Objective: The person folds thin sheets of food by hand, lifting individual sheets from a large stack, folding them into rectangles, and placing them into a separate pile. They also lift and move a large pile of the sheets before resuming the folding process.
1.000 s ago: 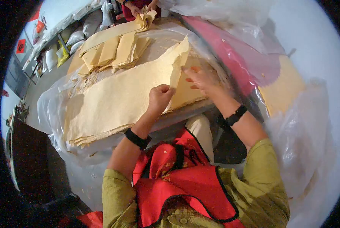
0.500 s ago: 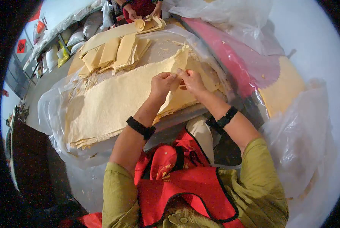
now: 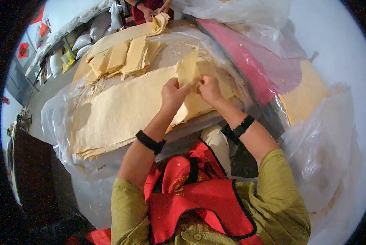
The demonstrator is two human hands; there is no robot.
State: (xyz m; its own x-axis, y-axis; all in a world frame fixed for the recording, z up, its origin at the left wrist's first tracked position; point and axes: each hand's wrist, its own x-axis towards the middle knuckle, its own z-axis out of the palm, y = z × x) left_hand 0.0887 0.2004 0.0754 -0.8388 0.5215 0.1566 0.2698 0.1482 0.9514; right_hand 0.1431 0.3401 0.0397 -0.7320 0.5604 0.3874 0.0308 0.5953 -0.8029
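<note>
Thin pale-yellow sheets lie in a long stack (image 3: 117,110) on the plastic-covered table. Above the right part of the stack, a raised piece of sheet (image 3: 188,70) stands up between my hands. My left hand (image 3: 175,94) grips its lower left side, thumb up against it. Closed at the piece's right edge is my right hand (image 3: 209,90), its fingertips pinching the sheet. The two hands are close together. Smaller folded sheets (image 3: 117,56) lie in a row beyond the long stack.
Across the table, a co-worker's hands (image 3: 148,14) hold a folded end of another long strip (image 3: 117,36). Pink cloth (image 3: 248,57) and clear plastic (image 3: 318,147) cover the right side. Filled sacks (image 3: 83,41) stand at the back left.
The raised piece has been turned more upright and leftward. My left thumb has lifted, and my right hand has closed more tightly. The co-worker's folded sheet end has shifted left.
</note>
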